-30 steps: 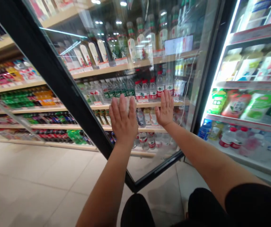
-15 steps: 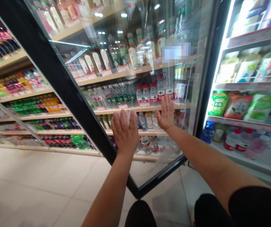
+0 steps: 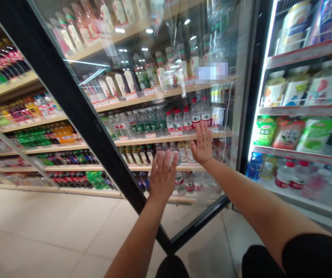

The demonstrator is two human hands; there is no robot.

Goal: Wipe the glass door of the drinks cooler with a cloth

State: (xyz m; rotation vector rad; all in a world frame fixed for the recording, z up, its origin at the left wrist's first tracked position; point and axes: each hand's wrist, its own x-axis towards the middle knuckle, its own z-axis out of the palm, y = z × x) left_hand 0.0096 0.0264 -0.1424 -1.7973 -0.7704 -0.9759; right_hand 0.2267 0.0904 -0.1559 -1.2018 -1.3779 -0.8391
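My left hand (image 3: 163, 177) lies with its fingers stretched over the glass pane of an open fridge door (image 3: 196, 185). A bit of white cloth or tissue (image 3: 174, 155) shows at its fingertips; most of it is hidden under the fingers. To the right, my right hand (image 3: 202, 144) is spread flat against the same pane and holds nothing. The door's black frame (image 3: 96, 127) slants down to a corner near my knees.
Behind the glass, shelves hold bottles with red caps (image 3: 187, 119) and others with green labels. At the right, a lit fridge (image 3: 299, 150) stands open with drinks on its shelves. Pale floor tiles (image 3: 52, 227) spread below at the left.
My left hand has slid right and downward across the glass. My right hand stays at nearly the same spot on the pane. The camera view has shifted slightly.
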